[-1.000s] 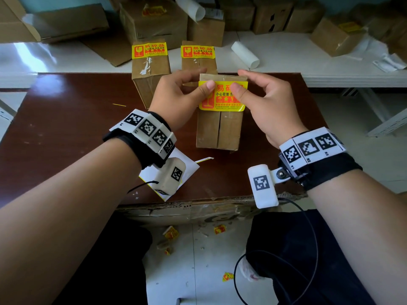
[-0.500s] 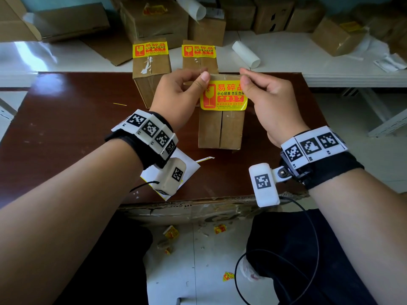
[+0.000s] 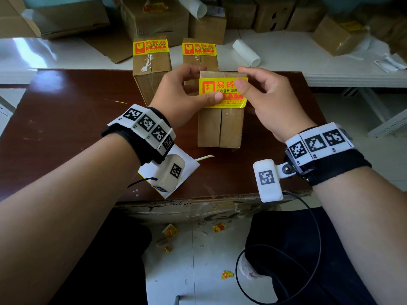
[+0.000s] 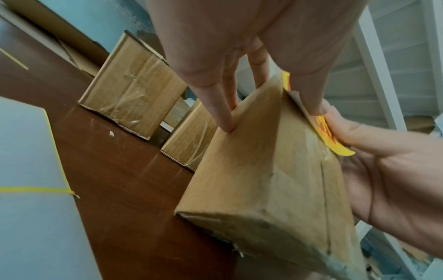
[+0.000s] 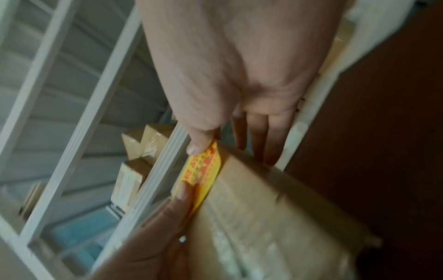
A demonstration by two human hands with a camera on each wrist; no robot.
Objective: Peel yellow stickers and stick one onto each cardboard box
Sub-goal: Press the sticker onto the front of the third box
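A cardboard box [image 3: 220, 128] lies on the brown table [image 3: 66, 128] in front of me. A yellow sticker [image 3: 222, 93] lies across its far end, reaching just past the right edge. My left hand [image 3: 176, 95] has its thumb pressed on the sticker's lower left, and in the left wrist view its straight fingers [image 4: 225, 113] touch the box's side [image 4: 251, 170]. My right hand [image 3: 271, 102] presses its thumb on the sticker's upper right [image 5: 203, 170], its fingers straight behind the box [image 5: 275, 217]. Two more boxes [image 3: 152, 67] [image 3: 199, 60] stand behind, each with a yellow sticker.
A white backing sheet [image 3: 189, 166] lies on the table under my left wrist. Behind the table a white bench [image 3: 286, 47] carries a white paper roll [image 3: 246, 52] and several more cardboard boxes. Sticker scraps [image 3: 218, 227] lie on the floor by my knees.
The sticker, held up by its top corners before, now lies down on the box. Both thumbs have slid from its upper edge onto its printed face.
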